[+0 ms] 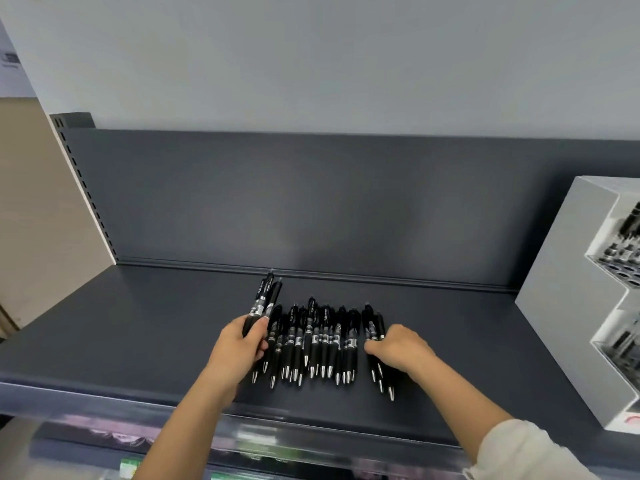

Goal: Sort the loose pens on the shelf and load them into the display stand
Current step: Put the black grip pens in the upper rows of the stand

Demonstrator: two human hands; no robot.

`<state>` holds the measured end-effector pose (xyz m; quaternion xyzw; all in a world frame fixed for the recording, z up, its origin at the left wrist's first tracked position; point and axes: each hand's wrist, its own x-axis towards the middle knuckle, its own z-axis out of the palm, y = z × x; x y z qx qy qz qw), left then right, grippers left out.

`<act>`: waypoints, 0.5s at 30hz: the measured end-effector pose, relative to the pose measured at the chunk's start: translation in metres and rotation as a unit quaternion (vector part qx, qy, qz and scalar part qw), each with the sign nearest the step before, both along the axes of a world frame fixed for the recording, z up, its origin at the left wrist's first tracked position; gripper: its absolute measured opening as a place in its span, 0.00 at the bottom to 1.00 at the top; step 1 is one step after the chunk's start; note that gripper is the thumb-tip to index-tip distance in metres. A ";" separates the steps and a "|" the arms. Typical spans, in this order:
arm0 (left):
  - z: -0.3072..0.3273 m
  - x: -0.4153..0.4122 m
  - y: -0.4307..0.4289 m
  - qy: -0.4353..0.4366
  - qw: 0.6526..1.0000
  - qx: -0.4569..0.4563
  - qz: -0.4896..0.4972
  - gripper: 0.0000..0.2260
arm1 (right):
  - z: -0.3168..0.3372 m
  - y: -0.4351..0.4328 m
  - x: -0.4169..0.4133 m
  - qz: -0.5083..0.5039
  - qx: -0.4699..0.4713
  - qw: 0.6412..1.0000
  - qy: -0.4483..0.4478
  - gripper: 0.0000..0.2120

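Blurred goods on the lower shelf [249,448] fill the near edge of the view, too smeared to name, and a pale sleeve [530,452] is cut off at the near right corner. Both forearms reach out from there over the dark shelf [138,341].

On the left, the left hand [242,344] has fingers and thumb wrapped round a bundle of pens [265,299]. Their clip ends point to the far side and their tips poke out below the palm; how many it holds cannot be counted. Just to its right, a row of loose pens [318,341] lies on the shelf, black barrels side by side and overlapping, silver tips toward the near edge.

Right of that row, the right hand [401,348] curls its fingers down over a small group of pens [375,336], whose ends stick out on both sides of it. The fingertips are hidden, and whether those pens are lifted or lie on the shelf cannot be told.

At the far right, a white stepped display stand [568,306] is cropped by the frame, with some pens standing in its upper tier and dark round holes beside them
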<state>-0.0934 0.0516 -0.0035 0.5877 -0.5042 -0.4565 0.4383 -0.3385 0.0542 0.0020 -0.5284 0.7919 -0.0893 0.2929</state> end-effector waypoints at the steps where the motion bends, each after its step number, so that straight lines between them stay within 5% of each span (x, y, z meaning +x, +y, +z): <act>1: 0.002 -0.003 0.002 0.038 0.999 0.006 -0.006 0.09 | 0.002 -0.001 0.002 0.004 0.003 1.000 0.021 0.15; 8: 0.015 -0.018 0.020 0.202 0.977 0.055 -0.038 0.08 | 0.005 -0.010 0.012 -0.005 0.004 0.997 0.080 0.16; 11: 0.016 -0.022 0.026 0.205 0.975 0.059 -0.058 0.08 | 0.010 -0.006 0.011 0.002 -0.005 0.994 0.113 0.11; 13: 0.016 -0.024 0.029 0.200 0.975 0.061 -0.069 0.06 | 0.009 -0.004 0.006 0.003 -0.016 0.991 0.136 0.17; 15: 0.015 -0.026 0.030 0.209 0.972 0.068 -0.087 0.03 | 0.004 -0.002 -0.004 0.006 -0.038 0.996 0.084 0.16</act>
